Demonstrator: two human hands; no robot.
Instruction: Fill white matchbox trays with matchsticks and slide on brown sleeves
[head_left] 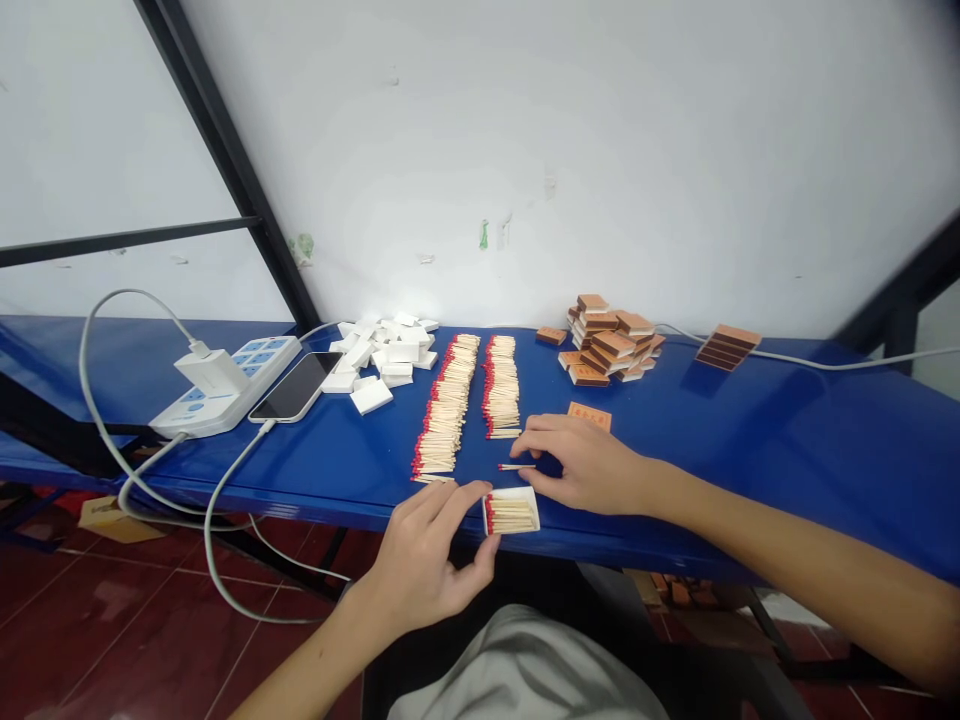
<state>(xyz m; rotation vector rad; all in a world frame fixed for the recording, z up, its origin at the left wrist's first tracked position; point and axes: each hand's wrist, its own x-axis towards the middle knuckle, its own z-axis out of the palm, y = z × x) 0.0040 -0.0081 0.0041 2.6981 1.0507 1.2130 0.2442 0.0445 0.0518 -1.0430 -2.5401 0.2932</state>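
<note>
Tray (511, 512), white, filled with red-tipped matches lying side by side; sits at the near edge of the table, left end gripped in the left hand.

1. Table (750, 440): blue top, set against a white wall.
2. Floor (112, 600): red tiles, seen beneath the near edge.
3. Cable (217, 520): white, hangs off the front edge in a loop and runs up to the phone.
4. Power strip (244, 375): white with blue sockets, far left; 1 charger (212, 368) plugged in.
5. Match rows (446, 410): 2 long rows at centre, heads to the left, running away from the person; the right row is the shorter one.
6. Sleeve pile (609, 342): brown sleeves heaped behind the right hand; a small stack (727, 347) stands apart further right.
7. Tray pile (382, 355): empty white trays, between the phone and the rows.
8. Phone (296, 385): screen dark, just beside the strip.
9. Left hand (431, 560): thumb below and fingers above, closed on the tray's left end.
10. Right hand (589, 465): palm down on the table, fingers narrow, tips at 1 end of the loose match; grip cannot be told.
11. Single sleeve (589, 414): flat, just behind the right hand.
12. Loose match (514, 466): lies alone, between the tray and the right row.
</note>
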